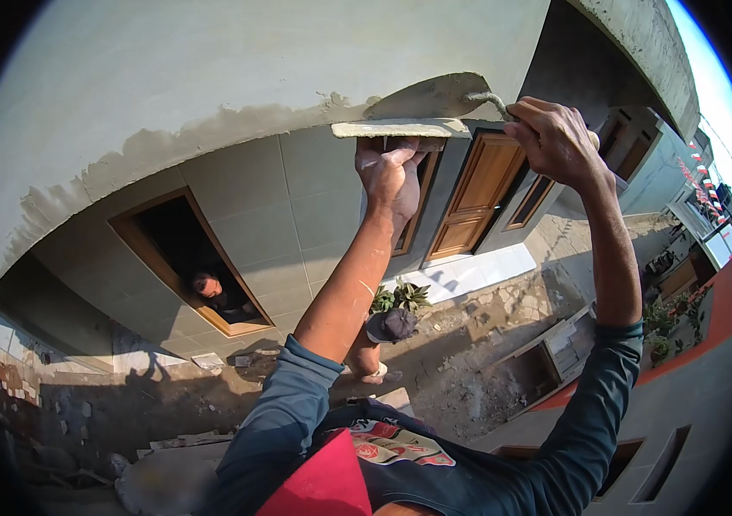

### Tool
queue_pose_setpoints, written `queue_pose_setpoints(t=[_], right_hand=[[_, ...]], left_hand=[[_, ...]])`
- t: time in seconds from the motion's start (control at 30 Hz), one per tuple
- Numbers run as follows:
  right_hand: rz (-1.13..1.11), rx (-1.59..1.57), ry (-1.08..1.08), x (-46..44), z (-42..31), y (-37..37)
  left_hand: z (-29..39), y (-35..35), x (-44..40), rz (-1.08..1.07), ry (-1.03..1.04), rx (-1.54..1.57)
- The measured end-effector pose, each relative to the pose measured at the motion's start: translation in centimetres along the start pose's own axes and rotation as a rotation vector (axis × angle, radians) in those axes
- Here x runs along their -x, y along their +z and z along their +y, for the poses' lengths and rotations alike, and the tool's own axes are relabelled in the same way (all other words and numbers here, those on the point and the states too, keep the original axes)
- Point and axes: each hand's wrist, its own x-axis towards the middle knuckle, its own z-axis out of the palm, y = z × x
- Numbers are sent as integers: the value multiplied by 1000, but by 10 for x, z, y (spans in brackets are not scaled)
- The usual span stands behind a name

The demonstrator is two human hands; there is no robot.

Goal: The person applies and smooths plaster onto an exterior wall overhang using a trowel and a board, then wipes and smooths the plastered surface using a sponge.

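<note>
My right hand (551, 142) is closed round the handle of a plastering trowel (435, 96). The trowel's blade lies against the lower edge of the grey plastered wall (237, 60). Just below the blade, my left hand (390, 176) grips a flat plasterer's hawk (400, 129) from underneath; its pale edge faces me and its handle is mostly hidden by my fingers. A darker, wet-looking band of plaster (159, 142) runs along the wall's curved lower edge to the left of the tools.
Far below, a person in a dark cap (392, 325) is near green plants (411, 295). Another person (211, 288) is at a wood-framed window (185, 258). A wooden door (476, 193) stands beyond the tools. Rubble (504, 396) lies on the ground at right.
</note>
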Motion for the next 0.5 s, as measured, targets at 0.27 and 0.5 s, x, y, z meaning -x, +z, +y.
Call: queue_pose_setpoints(t=[0.27,0.5], right_hand=[[185,-144,230,23,31,-14],[140,-179,136,12,-32,-10]], left_hand=[[30,-6,-2,37,38,-55],[106,-24,6,40,125,-145]])
